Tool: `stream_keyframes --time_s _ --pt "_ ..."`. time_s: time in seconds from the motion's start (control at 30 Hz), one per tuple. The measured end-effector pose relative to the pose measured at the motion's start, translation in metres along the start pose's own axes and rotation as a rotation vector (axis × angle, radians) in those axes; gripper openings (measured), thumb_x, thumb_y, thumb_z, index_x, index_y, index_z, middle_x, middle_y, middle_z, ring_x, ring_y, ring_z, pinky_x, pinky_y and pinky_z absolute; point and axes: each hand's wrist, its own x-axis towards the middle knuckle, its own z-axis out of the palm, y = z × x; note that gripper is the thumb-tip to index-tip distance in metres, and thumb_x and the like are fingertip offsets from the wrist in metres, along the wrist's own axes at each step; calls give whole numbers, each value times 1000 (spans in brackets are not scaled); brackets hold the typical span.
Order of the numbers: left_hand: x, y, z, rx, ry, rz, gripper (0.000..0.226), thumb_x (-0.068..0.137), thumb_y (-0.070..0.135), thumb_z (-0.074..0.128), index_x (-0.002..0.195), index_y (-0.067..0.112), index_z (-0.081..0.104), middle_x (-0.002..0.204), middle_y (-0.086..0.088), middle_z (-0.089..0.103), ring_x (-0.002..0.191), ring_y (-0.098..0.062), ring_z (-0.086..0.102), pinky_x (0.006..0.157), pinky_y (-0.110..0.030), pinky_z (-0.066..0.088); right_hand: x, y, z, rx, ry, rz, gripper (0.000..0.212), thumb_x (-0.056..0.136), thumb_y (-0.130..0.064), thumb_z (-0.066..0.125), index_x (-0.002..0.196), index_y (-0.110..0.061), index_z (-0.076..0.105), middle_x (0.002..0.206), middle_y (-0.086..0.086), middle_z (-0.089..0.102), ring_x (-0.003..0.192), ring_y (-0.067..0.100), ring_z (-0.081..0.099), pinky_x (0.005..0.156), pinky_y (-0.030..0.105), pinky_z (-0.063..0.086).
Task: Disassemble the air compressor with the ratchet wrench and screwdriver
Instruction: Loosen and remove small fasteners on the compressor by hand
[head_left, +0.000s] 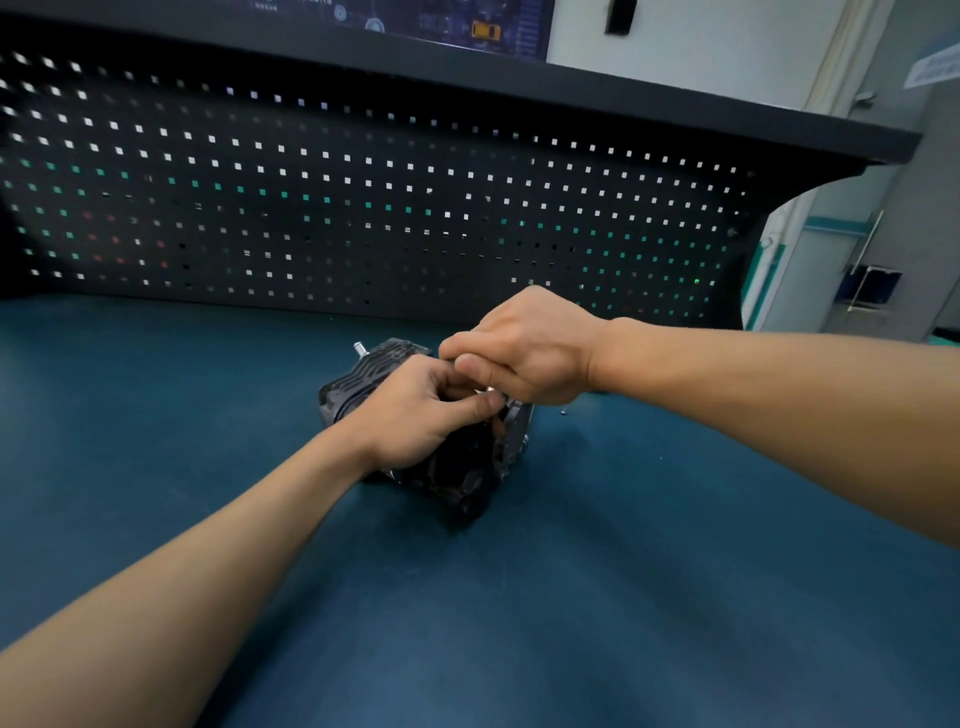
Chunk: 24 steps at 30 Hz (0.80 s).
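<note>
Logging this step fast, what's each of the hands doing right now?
Left hand: closed, gripping the black ribbed metal air compressor.
Right hand: closed, pinching a small silvery part; which part cannot be told.

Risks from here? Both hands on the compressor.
The right hand seems to pinch a small metal part over the compressor; a slip may drop it inside.
A small loose piece lies on the mat near the right forearm; it may get swept off.
Only the left hand grips the compressor; it may tip.
</note>
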Motion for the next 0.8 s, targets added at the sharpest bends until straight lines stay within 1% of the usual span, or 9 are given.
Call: stream_keyframes --time_s 0.07,0.13,0.23,0.37,0.47,0.53,0.6,0.7,0.8 --pt "0 1 3 -12 14 -3 53 88 43 63 87 -10 69 91 -41 63 74 -26 54 76 -62 47 -4 -4 2 37 56 50 62 98 -43 18 120 -11 67 93 1 75 82 31 67 64 35 44" --pt "1 1 3 4 33 20 49 91 40 62 86 -8 69 87 -38 64 70 -23 53 66 -53 46 -5 -10 6 91 140 130 62 96 -48 21 118 -16 69 94 -1 76 85 28 68 69 39 50" --pt "0 2 2 -15 21 33 41 90 43 62 89 4 75 83 -27 70 70 -22 57 67 -48 49 -4 -16 12 314 281 441 57 91 -61 21 85 -30 68 64 -8 64 71 19 63 67 37 48" --pt "0 0 1 -21 11 20 31 98 29 62 87 3 74 84 -23 72 75 -24 60 77 -58 50 -10 -11 18 534 424 774 66 93 -63 32 77 -8 66 64 6 64 67 26 62 69 48 53" --pt "0 0 2 -38 20 5 28 99 23 62 84 3 74 82 -12 75 75 -21 64 76 -55 52 -17 -7 15 670 219 878 63 98 -58 42 80 -2 65 73 13 68 59 27 62 62 41 54" --pt "0 -1 3 -54 18 0 28 99 21 62 85 1 74 82 -10 76 76 -21 67 78 -52 54 -22 -1 7 773 -21 858 61 99 -60 41 80 -10 69 78 2 73 49 19 63 58 31 49" --pt "1 -2 3 -73 23 2 27 97 23 62 87 2 75 83 -9 76 77 -18 68 77 -46 55 -28 5 -4 827 -149 781 54 97 -65 42 86 -23 74 86 -9 75 54 19 69 64 32 49" --pt "2 -3 4 -84 10 14 21 96 23 62 86 11 77 82 -5 76 76 -12 69 72 -31 54 -36 10 -16 868 -172 705 37 93 -65 52 94 -36 76 98 -18 73 62 20 74 53 28 43" --pt "2 -6 3 -78 9 26 20 97 22 62 87 14 77 82 -4 76 77 -11 69 73 -25 54 -36 7 -17 884 -138 705 30 89 -63 59 93 -39 77 94 -12 74 61 22 74 44 28 44"
